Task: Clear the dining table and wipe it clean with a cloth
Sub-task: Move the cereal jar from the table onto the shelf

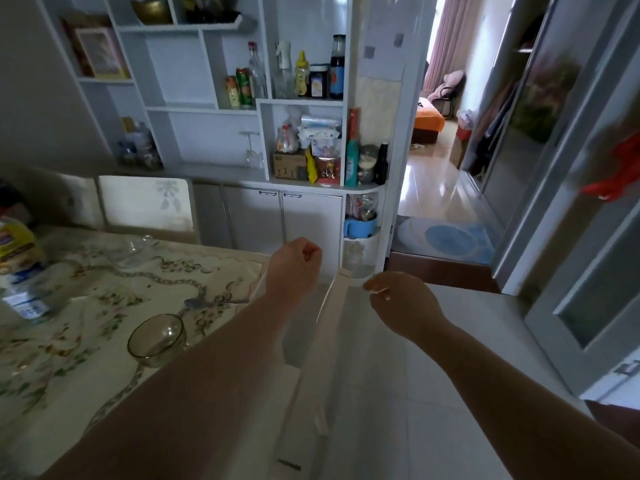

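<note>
Smoky round glass bowl (156, 339) on floral-clothed dining table (104, 372): likely fragile, slick, take by rim; left hand (294, 261) fisted, right hand (401, 299) loosely curled, both empty.

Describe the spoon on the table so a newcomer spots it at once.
Start at the dining table with the flowered cloth, at the left of the view. Near its right edge stands a smoky glass bowl; just beyond it lies the spoon. It is the only silvery piece there, among glass and plastic.

A home dining room: beside the floral-clothed bench (104, 341) stands a white shelf unit (207, 112) stocked with bottles (337, 67); a bedroom doorway (433, 133) lies right of it.
</note>
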`<state>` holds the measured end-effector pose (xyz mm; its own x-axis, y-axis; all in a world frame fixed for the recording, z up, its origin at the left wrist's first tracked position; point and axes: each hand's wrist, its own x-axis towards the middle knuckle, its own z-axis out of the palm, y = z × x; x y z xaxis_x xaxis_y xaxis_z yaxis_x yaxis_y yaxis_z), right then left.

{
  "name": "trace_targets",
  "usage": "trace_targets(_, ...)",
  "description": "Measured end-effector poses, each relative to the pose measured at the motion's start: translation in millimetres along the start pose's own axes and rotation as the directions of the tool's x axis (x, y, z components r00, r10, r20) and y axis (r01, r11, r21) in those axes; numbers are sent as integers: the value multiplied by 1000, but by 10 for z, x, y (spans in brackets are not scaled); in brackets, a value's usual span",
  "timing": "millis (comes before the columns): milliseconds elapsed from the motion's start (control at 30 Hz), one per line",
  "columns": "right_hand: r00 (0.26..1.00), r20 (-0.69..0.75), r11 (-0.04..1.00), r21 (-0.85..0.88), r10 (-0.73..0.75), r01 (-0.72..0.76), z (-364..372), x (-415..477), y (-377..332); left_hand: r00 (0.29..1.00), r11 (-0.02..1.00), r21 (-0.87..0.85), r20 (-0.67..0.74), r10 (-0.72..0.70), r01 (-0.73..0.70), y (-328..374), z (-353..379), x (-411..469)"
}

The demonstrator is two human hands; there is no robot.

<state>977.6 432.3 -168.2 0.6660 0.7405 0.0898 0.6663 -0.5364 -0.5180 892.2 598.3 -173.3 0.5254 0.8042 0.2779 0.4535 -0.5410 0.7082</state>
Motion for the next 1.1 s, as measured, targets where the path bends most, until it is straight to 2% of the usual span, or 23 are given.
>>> trace_targets(267,995,101,1000,15,-28,27,250,1112,310,989,987,61,-1,-146,146,-207,253,553)
trace_targets(500,960,227,984,99,-165,146,372,2076,552,957,948,136,-59,-283,288,-138,643,1065)
trace_targets(867,849,405,940,152,-341,305,89,3608,1178,829,825,135,-214,-517,549,146,1498,1868)
trace_targets(1100,788,399,883,227,-470,411,326,4145,1066,752,769,72,-283,-595,636,-70,1520,2211)
